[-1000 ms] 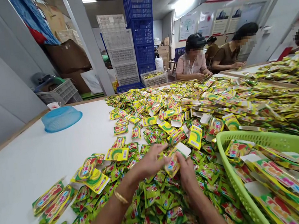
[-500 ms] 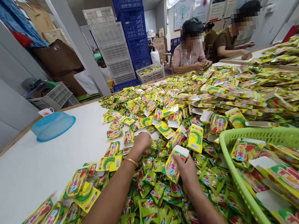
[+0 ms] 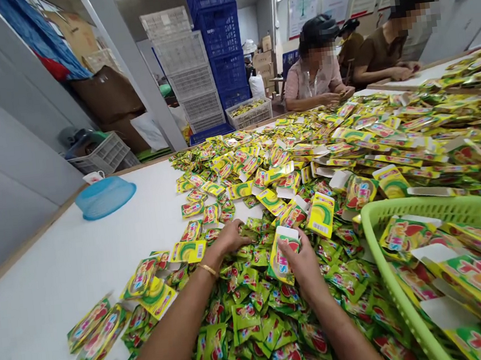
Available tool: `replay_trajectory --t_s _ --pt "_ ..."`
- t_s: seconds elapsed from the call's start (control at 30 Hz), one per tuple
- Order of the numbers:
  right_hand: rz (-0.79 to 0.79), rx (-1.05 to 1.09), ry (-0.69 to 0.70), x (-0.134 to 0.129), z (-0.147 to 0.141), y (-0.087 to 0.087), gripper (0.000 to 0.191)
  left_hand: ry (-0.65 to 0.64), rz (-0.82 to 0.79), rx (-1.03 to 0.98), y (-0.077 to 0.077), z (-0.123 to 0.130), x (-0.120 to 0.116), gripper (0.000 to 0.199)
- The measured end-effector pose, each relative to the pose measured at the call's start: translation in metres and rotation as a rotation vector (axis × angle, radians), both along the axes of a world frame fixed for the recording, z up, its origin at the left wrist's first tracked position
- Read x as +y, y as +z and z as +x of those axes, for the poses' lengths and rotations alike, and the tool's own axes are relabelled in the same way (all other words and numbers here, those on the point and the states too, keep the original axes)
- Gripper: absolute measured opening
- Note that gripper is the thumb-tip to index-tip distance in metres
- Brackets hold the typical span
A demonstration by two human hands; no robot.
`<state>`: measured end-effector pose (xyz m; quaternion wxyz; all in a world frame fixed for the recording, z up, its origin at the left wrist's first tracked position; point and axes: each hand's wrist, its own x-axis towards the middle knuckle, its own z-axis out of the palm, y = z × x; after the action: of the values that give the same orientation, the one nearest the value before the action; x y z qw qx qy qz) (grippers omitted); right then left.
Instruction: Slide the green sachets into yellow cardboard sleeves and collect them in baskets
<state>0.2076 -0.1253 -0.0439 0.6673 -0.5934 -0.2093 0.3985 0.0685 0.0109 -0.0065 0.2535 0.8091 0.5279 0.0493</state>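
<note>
My right hand (image 3: 302, 256) is closed round a small yellow-green printed box (image 3: 283, 254) with a white flap at its top, tilted above the heap. To its left, my left hand (image 3: 232, 237), with a gold bracelet at the wrist, rests at the upper edge of a heap of small green packets (image 3: 255, 316). Its fingers are apart, bent down at the packets, and no packet shows clearly in them. A yellow box (image 3: 320, 214) lies just right of my right hand. Another yellow box (image 3: 188, 252) lies left of my left hand.
At the right stands a green basket (image 3: 383, 268) of larger boxes. A blue basket (image 3: 105, 197) sits at the table's left. Many boxes (image 3: 348, 140) are piled across the back. People sit beyond, one in a pink shirt (image 3: 314, 80). White and blue crates (image 3: 222, 50) are stacked behind.
My left hand has gone from closed to fingers apart, lower at the packets. The box in my right hand is more upright. The whole view has shifted slightly.
</note>
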Motion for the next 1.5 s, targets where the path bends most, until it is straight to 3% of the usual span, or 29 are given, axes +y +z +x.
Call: replay_trajectory --t_s 0.13,0.27,0.5,0.63,0.77,0.83,0.93,1.07,1.2,1.33,1.4,1.5 --pt "-0.006 -0.080 0.035 -0.003 -0.004 0.004 0.091 0.106 -0.019 -0.146 -0.007 -0.015 -0.014 0.056" --pt "-0.008 -0.089 0.118 -0.005 -0.003 0.007 0.090 0.151 -0.074 -0.251 -0.004 -0.015 -0.005 0.021" --pt "-0.002 -0.035 0.186 -0.005 -0.003 0.011 0.091 0.129 -0.129 -0.380 0.003 -0.019 -0.012 0.012" --pt "-0.009 0.000 0.207 -0.008 -0.002 0.015 0.092 0.227 -0.002 -0.526 0.014 -0.035 -0.027 0.019" --pt "0.014 -0.059 0.350 -0.014 0.003 0.021 0.083 0.286 -0.007 -0.625 0.030 -0.056 -0.051 0.028" --pt "0.033 -0.159 0.469 -0.017 0.005 0.024 0.075 0.288 -0.072 -0.640 0.033 -0.064 -0.070 0.031" --pt "0.086 -0.378 0.649 -0.021 0.004 0.024 0.067 0.259 -0.189 -0.627 0.024 -0.074 -0.101 0.032" --pt "0.097 -0.705 0.738 -0.029 -0.004 0.025 0.070 0.297 -0.150 -0.580 0.004 -0.083 -0.131 0.033" --pt "-0.098 -1.180 0.680 -0.047 -0.022 0.031 0.079 0.310 -0.183 -0.605 0.001 -0.091 -0.145 0.033" --pt "-0.257 -1.574 0.560 -0.068 -0.046 0.029 0.076 0.302 -0.256 -0.646 0.004 -0.092 -0.154 0.053" --pt "-0.276 -1.680 0.506 -0.075 -0.052 0.021 0.063 0.321 -0.251 -0.630 0.003 -0.089 -0.157 0.042" --pt "-0.156 -1.737 0.443 -0.081 -0.050 0.007 0.053 0.297 -0.135 -0.510 0.000 -0.086 -0.163 0.021"
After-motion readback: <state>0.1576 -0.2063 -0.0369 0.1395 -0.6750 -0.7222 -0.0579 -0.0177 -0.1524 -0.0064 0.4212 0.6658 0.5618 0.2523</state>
